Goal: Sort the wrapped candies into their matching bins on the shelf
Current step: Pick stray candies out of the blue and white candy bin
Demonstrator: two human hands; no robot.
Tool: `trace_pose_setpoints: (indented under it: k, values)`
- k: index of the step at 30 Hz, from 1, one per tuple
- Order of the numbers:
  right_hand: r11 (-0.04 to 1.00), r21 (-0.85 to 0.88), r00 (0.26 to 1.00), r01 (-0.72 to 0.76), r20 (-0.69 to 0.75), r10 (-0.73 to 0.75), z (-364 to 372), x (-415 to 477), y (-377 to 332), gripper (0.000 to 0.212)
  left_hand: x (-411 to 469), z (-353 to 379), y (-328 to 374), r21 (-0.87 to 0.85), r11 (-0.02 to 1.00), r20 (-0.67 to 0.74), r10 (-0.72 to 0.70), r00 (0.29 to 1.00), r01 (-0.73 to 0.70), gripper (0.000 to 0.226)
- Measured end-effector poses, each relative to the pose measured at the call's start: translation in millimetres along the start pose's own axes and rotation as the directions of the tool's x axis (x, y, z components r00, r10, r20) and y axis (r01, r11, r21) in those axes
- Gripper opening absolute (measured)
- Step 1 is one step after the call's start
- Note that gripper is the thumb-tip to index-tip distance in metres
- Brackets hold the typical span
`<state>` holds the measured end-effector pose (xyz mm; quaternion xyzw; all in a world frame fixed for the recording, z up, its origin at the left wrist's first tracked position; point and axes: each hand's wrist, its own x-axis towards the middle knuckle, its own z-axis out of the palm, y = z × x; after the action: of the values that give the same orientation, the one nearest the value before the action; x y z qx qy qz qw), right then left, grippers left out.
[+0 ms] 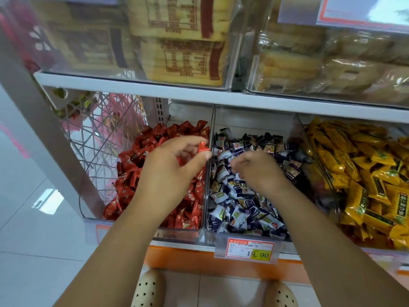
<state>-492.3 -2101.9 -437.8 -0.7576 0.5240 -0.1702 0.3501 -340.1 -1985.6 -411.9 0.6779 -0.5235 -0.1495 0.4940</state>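
Observation:
Three clear bins stand side by side on the lower shelf. The left bin [177,233] holds red wrapped candies, the middle bin [210,237] blue-and-white ones, the right bin [332,196] yellow ones. My left hand [172,167] hovers over the red bin and pinches a red wrapped candy [203,147] between thumb and fingers. Over the middle bin, my right hand [259,169] has its fingers curled down into the blue-and-white candies [234,204]; what they hold is hidden.
A price tag [250,249] reading 19.90 hangs on the orange shelf front. Above, a white shelf board [199,96] carries clear boxes of packaged biscuits. A grey upright post [44,129] and a wire basket stand at left. My shoes show on the tiled floor below.

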Motion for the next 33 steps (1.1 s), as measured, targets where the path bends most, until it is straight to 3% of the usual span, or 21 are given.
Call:
trace_pose_setpoints:
  k: [3, 6, 9, 13, 18, 22, 25, 33]
  values:
    - [0.950, -0.285, 0.992, 0.129, 0.040, -0.123, 29, 6, 7, 0.032, 1, -3, -3, -0.028, 0.999, -0.023, -0.034, 0.999, 0.033, 0.017]
    - [0.883, -0.458, 0.993, 0.105, 0.101, -0.065, 38, 8, 7, 0.053, 0, -3, -5, -0.033, 0.998, -0.020, -0.045, 0.999, 0.044, 0.018]
    - [0.842, -0.525, 0.987, 0.122, 0.156, -0.046, 37, 9, 8, 0.051, -1, -3, -5, -0.025, 0.999, -0.012, -0.035, 0.999, 0.034, 0.019]
    - [0.897, -0.426, 0.987, 0.117, 0.146, -0.060, 35, 4, 7, 0.040, -4, -5, -4, -0.022, 0.999, -0.012, -0.041, 0.999, 0.041, 0.019]
    - [0.973, -0.224, 0.971, 0.056, 0.239, -0.001, 30, -3, 2, 0.041, -5, -4, 0, -0.030, 0.999, -0.002, -0.038, 0.999, 0.038, 0.019]
    - [0.988, -0.111, 0.960, 0.108, 0.270, -0.075, 35, 0, 3, 0.041, -5, -2, 3, -0.007, 1.000, 0.008, -0.031, 0.999, 0.031, 0.019]
    - [0.998, 0.048, 0.976, 0.051, 0.208, -0.060, 25, -1, 5, 0.044, -2, -3, 2, 0.007, 0.999, 0.033, -0.036, 0.999, 0.036, 0.019]
    - [0.984, 0.173, 0.999, -0.028, 0.050, 0.019, -12, -11, 11, 0.037, 1, -3, 3, 0.038, 0.999, 0.118, -0.023, 0.993, 0.018, 0.028]
